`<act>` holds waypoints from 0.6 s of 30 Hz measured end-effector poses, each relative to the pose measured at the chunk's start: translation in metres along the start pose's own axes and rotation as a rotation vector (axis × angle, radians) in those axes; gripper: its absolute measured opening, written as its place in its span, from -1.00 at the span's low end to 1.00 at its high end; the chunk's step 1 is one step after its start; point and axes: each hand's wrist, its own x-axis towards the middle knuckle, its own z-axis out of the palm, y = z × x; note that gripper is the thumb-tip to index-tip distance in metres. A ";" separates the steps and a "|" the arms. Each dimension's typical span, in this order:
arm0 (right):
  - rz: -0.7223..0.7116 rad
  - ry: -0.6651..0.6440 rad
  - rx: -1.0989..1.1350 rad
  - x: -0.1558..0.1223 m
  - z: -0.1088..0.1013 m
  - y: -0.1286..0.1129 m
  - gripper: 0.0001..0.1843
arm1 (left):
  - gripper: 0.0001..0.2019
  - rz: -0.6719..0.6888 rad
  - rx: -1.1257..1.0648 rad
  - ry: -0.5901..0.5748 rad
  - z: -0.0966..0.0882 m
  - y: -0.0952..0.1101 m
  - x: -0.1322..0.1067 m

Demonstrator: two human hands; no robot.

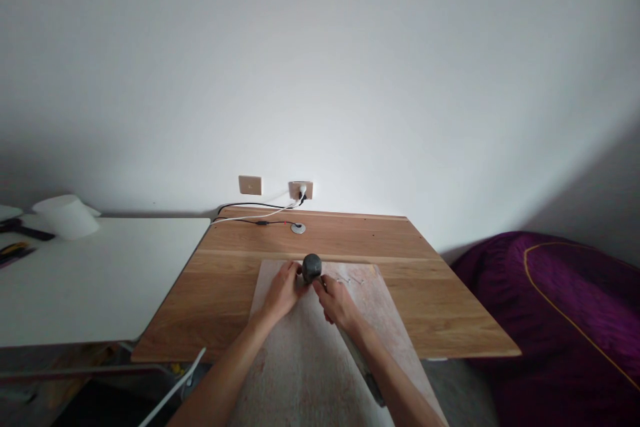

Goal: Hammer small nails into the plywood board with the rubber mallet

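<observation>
My right hand (337, 303) is wrapped round the handle of a hammer (311, 267), close below its dark round head. The handle runs back under my forearm, and its dark end shows lower right. My left hand (286, 288) is just left of the hammer head, fingers pinched together low over the board. What lies between those fingertips is hidden behind the hammer head and the fingers. Both hands are over a worn pale wooden board (310, 360). Several small nails (354, 279) lie on the board, right of my right hand.
The board lies on a wooden desk (460, 320) against the wall. Cables run from a wall socket (301, 191) to a round grommet (298, 228). On the left, a white table (115, 273) bears a paper roll (67, 217) and tools. A purple beanbag (555, 307) stands right.
</observation>
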 end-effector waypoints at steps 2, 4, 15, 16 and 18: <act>0.001 0.011 -0.005 0.000 0.001 0.001 -0.69 | -0.87 -0.001 -0.015 -0.005 0.000 0.000 0.001; 0.002 0.033 -0.002 -0.001 -0.002 0.001 -0.68 | -0.93 -0.011 -0.035 -0.009 -0.001 0.001 0.003; 0.014 0.055 -0.018 -0.006 -0.013 -0.006 -0.71 | -0.90 -0.031 -0.085 -0.074 -0.007 0.008 0.007; 0.009 0.051 -0.015 -0.006 -0.011 -0.007 -0.70 | -0.90 -0.026 -0.081 -0.080 -0.007 0.008 0.006; -0.007 0.046 -0.010 -0.006 -0.007 -0.008 -0.69 | -0.92 -0.012 -0.053 -0.073 -0.005 0.006 0.004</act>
